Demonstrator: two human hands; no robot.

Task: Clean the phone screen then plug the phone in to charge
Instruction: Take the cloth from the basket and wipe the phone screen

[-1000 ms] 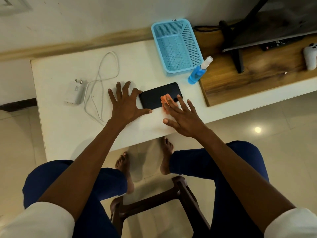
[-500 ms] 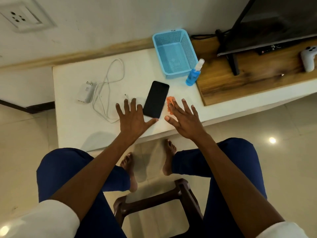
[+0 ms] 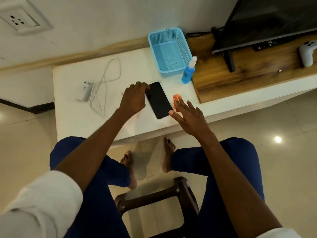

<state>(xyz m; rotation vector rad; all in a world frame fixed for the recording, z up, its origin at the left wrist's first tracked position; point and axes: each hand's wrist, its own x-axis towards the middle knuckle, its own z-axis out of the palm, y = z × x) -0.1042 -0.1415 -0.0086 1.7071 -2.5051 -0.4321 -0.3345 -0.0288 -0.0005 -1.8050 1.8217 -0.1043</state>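
Observation:
A black phone (image 3: 158,100) lies screen up and slanted on the white table (image 3: 72,117). My left hand (image 3: 133,98) has its fingers curled over the phone's far left corner and edge. My right hand (image 3: 188,114) is flat with fingers spread; its fingertips rest on a small orange cloth (image 3: 176,97) just right of the phone, and its thumb touches the phone's near right corner. A white charger adapter (image 3: 84,91) with its looped white cable (image 3: 106,83) lies on the table to the left. A wall socket (image 3: 18,19) is at the upper left.
A blue spray bottle (image 3: 188,73) stands beside an empty blue basket (image 3: 169,50) behind the phone. To the right, a wooden board (image 3: 240,78) carries a TV (image 3: 267,19) and a white game controller (image 3: 307,52). A dark stool (image 3: 154,203) sits between my knees.
My left hand went from lying flat beside the phone to curling over its far corner. The phone has turned and now slants the other way. My right hand stays on the cloth.

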